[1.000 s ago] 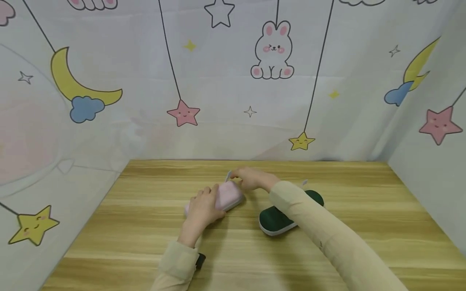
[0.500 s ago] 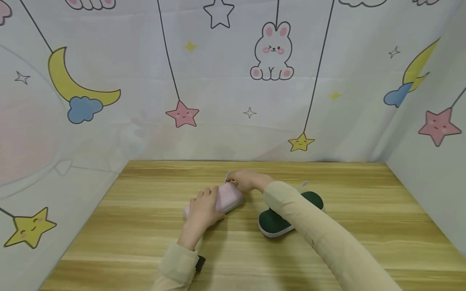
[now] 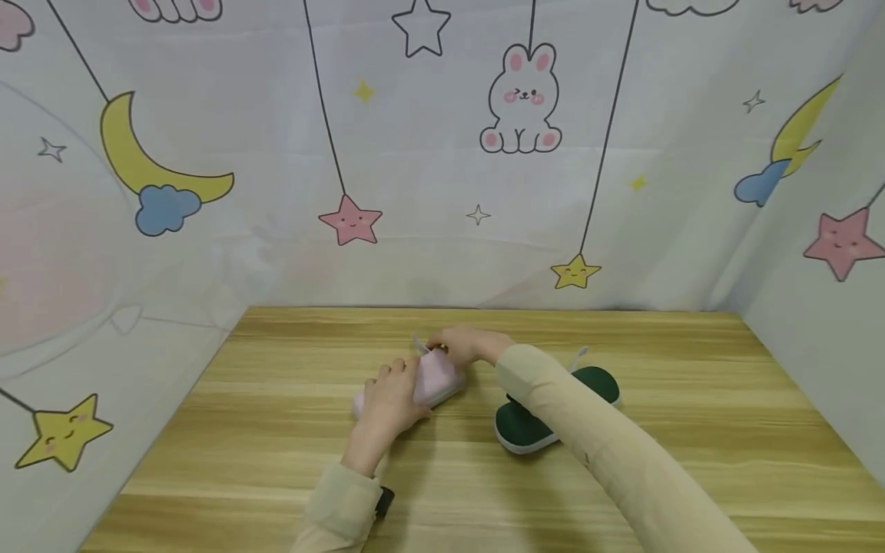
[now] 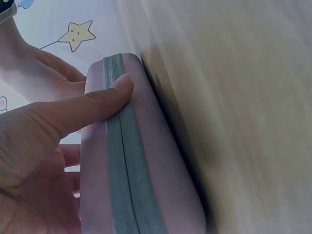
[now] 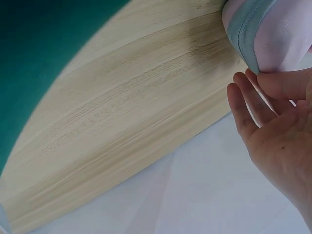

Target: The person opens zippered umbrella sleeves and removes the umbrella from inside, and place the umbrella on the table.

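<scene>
The strap (image 3: 418, 342) at the far end of the pink case (image 3: 435, 374) has tipped over to the left, where a second ago it leaned right, and the right hand (image 3: 462, 343) has edged left with it. The case itself has hardly moved: it sits on the table (image 3: 242, 430), left of the green case (image 3: 522, 426). The left hand (image 3: 390, 399) grips it from above, thumb across the zip (image 4: 124, 156). The right thumb and forefinger pinch at the zip's end; whether a pull lies between them is hidden. The shift suggests the right hand is working around that end while the left steadies, with the zip looking closed along the visible side
</scene>
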`<state>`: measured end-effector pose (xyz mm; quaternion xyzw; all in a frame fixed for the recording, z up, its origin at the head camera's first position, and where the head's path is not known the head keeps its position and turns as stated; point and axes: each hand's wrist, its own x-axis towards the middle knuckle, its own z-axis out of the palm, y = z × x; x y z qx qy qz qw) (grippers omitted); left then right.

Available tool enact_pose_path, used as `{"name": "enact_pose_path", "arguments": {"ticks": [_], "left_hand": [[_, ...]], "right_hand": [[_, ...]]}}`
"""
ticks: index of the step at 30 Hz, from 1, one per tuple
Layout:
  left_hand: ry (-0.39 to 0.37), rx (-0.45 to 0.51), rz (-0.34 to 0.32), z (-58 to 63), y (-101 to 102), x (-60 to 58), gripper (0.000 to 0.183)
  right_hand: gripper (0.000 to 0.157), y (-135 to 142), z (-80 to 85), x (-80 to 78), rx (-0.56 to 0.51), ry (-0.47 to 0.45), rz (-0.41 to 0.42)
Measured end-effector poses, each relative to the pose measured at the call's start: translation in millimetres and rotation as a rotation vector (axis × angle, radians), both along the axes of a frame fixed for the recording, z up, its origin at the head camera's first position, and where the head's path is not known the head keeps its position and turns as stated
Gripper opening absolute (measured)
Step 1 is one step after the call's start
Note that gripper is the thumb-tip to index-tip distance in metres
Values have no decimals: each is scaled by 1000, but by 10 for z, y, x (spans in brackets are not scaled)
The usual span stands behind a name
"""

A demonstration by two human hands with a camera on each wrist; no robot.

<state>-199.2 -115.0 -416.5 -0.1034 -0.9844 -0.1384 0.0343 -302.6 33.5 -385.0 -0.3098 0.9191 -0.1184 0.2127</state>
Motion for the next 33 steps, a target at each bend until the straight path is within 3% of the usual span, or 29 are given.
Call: {"name": "enact_pose_path", "arguments": {"ticks": [20, 33], "left_hand": [[-4, -10, 4, 33, 8, -12, 87], [1, -1, 7, 4, 19, 13, 88]], "right_hand": [[35, -38, 50, -75, 19, -58, 14], [26, -67, 44, -102, 75, -26, -42]]}}
